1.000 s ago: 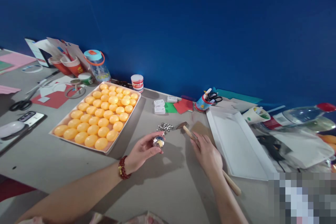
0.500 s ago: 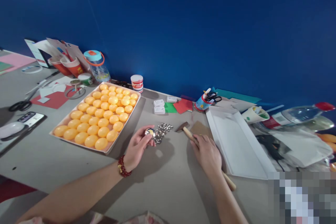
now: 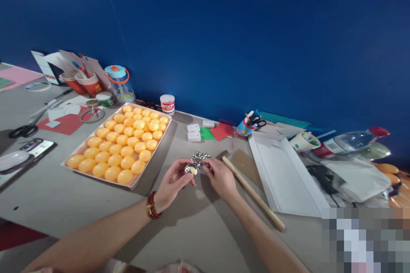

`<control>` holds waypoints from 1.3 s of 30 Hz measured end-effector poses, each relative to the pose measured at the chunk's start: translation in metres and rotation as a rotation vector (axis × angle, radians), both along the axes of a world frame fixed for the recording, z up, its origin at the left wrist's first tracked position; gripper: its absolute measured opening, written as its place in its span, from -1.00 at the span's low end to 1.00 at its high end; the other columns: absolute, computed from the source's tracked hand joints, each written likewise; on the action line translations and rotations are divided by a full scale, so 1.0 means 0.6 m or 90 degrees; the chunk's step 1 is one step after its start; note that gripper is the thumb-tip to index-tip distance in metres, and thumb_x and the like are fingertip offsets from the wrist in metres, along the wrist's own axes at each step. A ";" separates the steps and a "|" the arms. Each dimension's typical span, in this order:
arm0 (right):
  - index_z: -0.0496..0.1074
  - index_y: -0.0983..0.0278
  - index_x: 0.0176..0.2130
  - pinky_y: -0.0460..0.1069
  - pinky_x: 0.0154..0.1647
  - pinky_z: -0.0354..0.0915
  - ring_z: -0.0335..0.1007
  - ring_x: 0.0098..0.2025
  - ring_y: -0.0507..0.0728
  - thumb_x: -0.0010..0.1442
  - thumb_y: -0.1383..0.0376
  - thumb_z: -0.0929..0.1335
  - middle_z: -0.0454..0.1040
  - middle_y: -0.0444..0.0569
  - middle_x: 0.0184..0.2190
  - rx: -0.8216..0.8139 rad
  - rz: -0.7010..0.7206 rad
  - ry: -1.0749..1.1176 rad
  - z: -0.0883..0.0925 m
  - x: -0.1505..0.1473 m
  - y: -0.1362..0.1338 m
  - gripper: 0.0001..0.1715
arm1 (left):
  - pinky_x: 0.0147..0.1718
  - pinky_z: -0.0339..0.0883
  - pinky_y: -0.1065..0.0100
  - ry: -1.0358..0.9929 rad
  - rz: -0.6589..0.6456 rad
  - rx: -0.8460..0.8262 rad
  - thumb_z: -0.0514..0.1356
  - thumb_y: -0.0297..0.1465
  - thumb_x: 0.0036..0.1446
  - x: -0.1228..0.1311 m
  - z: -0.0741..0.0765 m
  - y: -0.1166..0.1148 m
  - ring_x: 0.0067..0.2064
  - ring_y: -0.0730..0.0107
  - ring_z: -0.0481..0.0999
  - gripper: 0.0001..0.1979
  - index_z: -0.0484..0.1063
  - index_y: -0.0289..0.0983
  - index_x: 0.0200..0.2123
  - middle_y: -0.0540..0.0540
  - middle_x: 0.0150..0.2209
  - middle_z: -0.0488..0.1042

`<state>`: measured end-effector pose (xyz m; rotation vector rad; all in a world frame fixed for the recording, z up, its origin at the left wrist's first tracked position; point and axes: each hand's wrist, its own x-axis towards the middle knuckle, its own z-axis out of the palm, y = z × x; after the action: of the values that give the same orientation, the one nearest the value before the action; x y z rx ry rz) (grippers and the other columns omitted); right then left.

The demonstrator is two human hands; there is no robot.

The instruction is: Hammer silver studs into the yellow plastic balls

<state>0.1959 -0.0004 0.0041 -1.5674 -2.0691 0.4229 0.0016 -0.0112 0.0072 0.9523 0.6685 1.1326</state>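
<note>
A ball covered in shiny silver studs (image 3: 191, 170), with a yellow patch showing, is gripped in the fingers of my left hand (image 3: 173, 181). Just right of it is my right hand (image 3: 221, 178), thumb and forefinger drawn together; anything between them is too small to make out. Behind both hands lies a loose pile of silver studs (image 3: 200, 156), which look like thumbtacks. A hammer (image 3: 256, 196) with a wooden handle rests on the table to the right of my right hand, its head partly hidden.
At left stands a shallow box (image 3: 130, 186) of orange balls. A white tray (image 3: 285, 175) and brown card (image 3: 245, 165) lie right. Small white boxes (image 3: 194, 136), a tub (image 3: 167, 105) and a pen cup (image 3: 245, 128) line the back. Beyond the tray is a bottle (image 3: 352, 140).
My right hand has let go of the hammer and moved left, beside the studded ball and the pile. My left hand has shifted slightly right with the ball.
</note>
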 end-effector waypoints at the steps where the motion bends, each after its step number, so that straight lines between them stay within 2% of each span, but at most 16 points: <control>1: 0.44 0.23 -0.16 -0.03 -0.22 0.30 0.44 -0.24 0.13 0.25 0.38 0.25 0.52 0.00 -0.21 -0.003 -0.007 -0.005 0.001 -0.005 0.005 -0.79 | -0.34 0.39 0.35 -0.003 -0.008 0.003 0.29 -0.32 0.11 0.000 0.001 0.000 -0.38 0.44 0.49 -0.70 0.40 -0.23 -0.08 -0.10 -0.17 0.49; 7: 0.43 0.22 -0.34 -0.08 -0.36 0.20 0.39 -0.36 0.10 0.24 0.36 0.26 0.49 -0.05 -0.33 -0.047 -0.037 -0.022 0.013 -0.020 0.015 -0.83 | -0.27 0.41 0.30 -0.048 -0.044 0.005 0.29 -0.35 0.11 -0.001 -0.007 0.000 -0.32 0.37 0.52 -0.66 0.40 -0.23 -0.03 -0.12 -0.17 0.48; 13: 0.40 0.22 -0.39 -0.08 -0.37 0.20 0.36 -0.37 0.10 0.22 0.33 0.27 0.46 -0.08 -0.40 -0.049 -0.020 0.024 0.016 -0.010 0.011 -0.84 | -0.26 0.42 0.28 -0.034 -0.091 -0.011 0.28 -0.37 0.12 -0.004 -0.005 -0.005 -0.34 0.39 0.51 -0.66 0.41 -0.24 -0.01 -0.14 -0.17 0.48; 18: 0.39 0.23 -0.40 -0.06 -0.36 0.26 0.36 -0.41 0.10 0.17 0.29 0.30 0.45 -0.10 -0.46 -0.072 -0.054 0.190 0.013 -0.001 0.005 -0.88 | -0.24 0.43 0.25 -0.039 -0.105 -0.019 0.27 -0.37 0.13 -0.004 -0.002 -0.006 -0.34 0.38 0.51 -0.67 0.42 -0.22 -0.01 -0.13 -0.17 0.47; 22: 0.37 0.25 -0.40 -0.07 -0.48 0.28 0.34 -0.53 0.06 0.13 0.19 0.37 0.43 -0.14 -0.54 -0.199 -0.066 0.444 0.018 0.003 -0.004 -0.81 | -0.26 0.42 0.29 -0.048 -0.127 -0.010 0.28 -0.37 0.12 -0.003 -0.006 -0.005 -0.34 0.39 0.52 -0.65 0.41 -0.24 0.00 -0.15 -0.15 0.46; 25: 0.40 0.27 -0.40 -0.06 -0.42 0.32 0.38 -0.49 0.06 0.06 0.17 0.44 0.46 -0.13 -0.52 -0.291 -0.061 0.624 0.026 0.000 -0.016 -0.78 | -0.28 0.42 0.32 -0.056 -0.141 -0.012 0.29 -0.38 0.11 -0.002 -0.009 -0.004 -0.35 0.40 0.52 -0.64 0.41 -0.25 0.00 -0.11 -0.21 0.47; 28: 0.43 0.27 -0.39 -0.06 -0.38 0.32 0.38 -0.47 0.05 0.02 0.19 0.48 0.48 -0.13 -0.50 -0.340 -0.053 0.725 0.026 -0.008 -0.026 -0.77 | -0.28 0.43 0.31 -0.067 -0.153 -0.012 0.30 -0.39 0.10 -0.001 -0.010 -0.004 -0.34 0.38 0.53 -0.64 0.42 -0.24 0.00 -0.10 -0.25 0.48; 31: 0.43 0.27 -0.39 -0.10 -0.42 0.28 0.34 -0.50 0.01 0.07 0.19 0.46 0.44 -0.16 -0.53 -0.339 -0.054 0.744 0.018 -0.012 -0.033 -0.79 | -0.26 0.41 0.30 -0.064 -0.157 -0.012 0.30 -0.39 0.11 -0.001 -0.009 -0.003 -0.32 0.37 0.53 -0.64 0.42 -0.24 0.00 -0.09 -0.26 0.49; 36: 0.43 0.26 -0.35 -0.11 -0.38 0.27 0.34 -0.46 0.00 0.14 0.17 0.43 0.43 -0.17 -0.50 -0.251 -0.066 0.676 0.011 -0.008 -0.034 -0.80 | -0.26 0.40 0.33 -0.034 -0.146 -0.015 0.29 -0.39 0.12 -0.002 -0.010 -0.002 -0.32 0.37 0.53 -0.64 0.42 -0.25 0.01 -0.09 -0.27 0.50; 39: 0.43 0.26 -0.33 -0.10 -0.36 0.29 0.36 -0.45 0.02 0.13 0.15 0.44 0.46 -0.14 -0.47 -0.234 -0.073 0.655 0.012 -0.005 -0.032 -0.76 | -0.25 0.40 0.31 -0.026 -0.154 -0.016 0.29 -0.38 0.12 -0.002 -0.011 -0.002 -0.31 0.36 0.53 -0.63 0.42 -0.26 0.01 -0.12 -0.23 0.50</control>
<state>0.1930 -0.0195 0.0113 -1.2152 -1.1317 1.2933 0.0001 -0.0124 0.0004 0.9582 0.5175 0.9259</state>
